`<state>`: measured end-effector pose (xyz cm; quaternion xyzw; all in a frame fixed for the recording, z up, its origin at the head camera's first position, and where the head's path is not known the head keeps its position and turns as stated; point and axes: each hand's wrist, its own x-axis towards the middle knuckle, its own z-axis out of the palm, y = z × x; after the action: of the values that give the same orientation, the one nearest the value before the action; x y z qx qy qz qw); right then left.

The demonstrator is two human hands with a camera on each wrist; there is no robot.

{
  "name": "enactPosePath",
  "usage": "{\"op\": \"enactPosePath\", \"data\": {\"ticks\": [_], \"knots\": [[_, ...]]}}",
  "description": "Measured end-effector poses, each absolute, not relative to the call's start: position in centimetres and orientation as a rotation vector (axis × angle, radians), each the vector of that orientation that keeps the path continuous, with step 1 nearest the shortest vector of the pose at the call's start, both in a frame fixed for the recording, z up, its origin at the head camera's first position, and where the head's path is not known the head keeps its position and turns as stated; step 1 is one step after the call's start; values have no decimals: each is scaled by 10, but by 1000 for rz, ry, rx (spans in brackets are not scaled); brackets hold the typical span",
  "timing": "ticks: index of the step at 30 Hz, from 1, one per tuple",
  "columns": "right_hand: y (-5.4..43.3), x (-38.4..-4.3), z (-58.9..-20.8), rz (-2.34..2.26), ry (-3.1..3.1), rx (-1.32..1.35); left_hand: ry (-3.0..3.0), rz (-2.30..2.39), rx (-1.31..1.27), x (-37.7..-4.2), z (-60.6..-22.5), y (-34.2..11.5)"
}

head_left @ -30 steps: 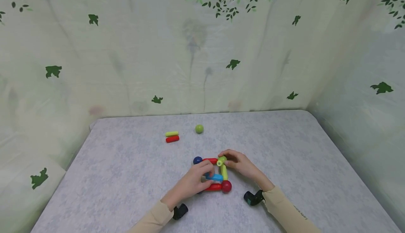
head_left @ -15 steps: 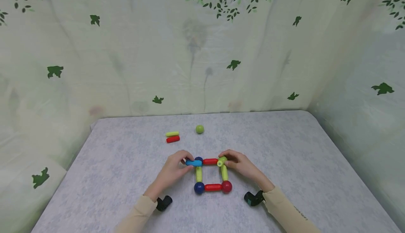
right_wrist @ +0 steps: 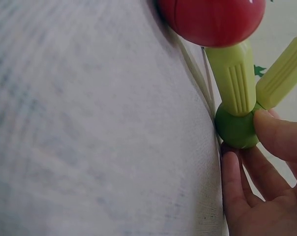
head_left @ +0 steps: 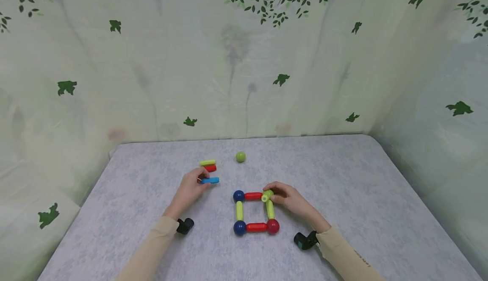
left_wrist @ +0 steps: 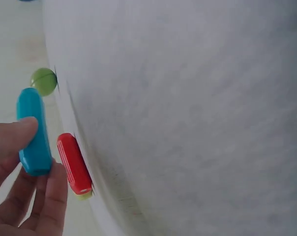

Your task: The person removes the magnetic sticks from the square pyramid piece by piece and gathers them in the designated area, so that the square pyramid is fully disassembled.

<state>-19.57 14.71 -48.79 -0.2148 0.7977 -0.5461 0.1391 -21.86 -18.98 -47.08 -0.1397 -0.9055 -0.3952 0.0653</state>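
My left hand [head_left: 189,189] pinches a blue magnetic rod [head_left: 212,180] between thumb and fingers; in the left wrist view the blue rod [left_wrist: 32,142] is clear of the table. A square of magnetic rods and balls lies at mid-table: blue balls [head_left: 239,196] at both left corners, a red ball [head_left: 273,226] at front right, and a green ball [right_wrist: 233,129] at back right. Red rods [head_left: 256,227] and yellow-green rods [head_left: 239,211] join them. My right hand [head_left: 288,197] holds the green corner ball, from which another yellow-green rod [right_wrist: 284,73] sticks up.
Beyond my left hand lie a loose red rod [head_left: 211,168] and a yellow-green rod [head_left: 207,162], side by side. Right of them rests a loose green ball [head_left: 240,157]. A leaf-patterned curtain [head_left: 175,60] rises behind the table's back edge.
My left hand has carried the blue rod from over the square leftward and back, close to the loose rods. My right hand has stayed at the green corner ball.
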Motion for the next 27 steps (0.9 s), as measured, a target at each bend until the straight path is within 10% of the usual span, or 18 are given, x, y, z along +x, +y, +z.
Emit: {"op": "enactPosePath", "data": {"ticks": [27], "knots": [[147, -197, -490, -1568, 2313, -622, -2846, -985, -271, -257, -469, -197]]}}
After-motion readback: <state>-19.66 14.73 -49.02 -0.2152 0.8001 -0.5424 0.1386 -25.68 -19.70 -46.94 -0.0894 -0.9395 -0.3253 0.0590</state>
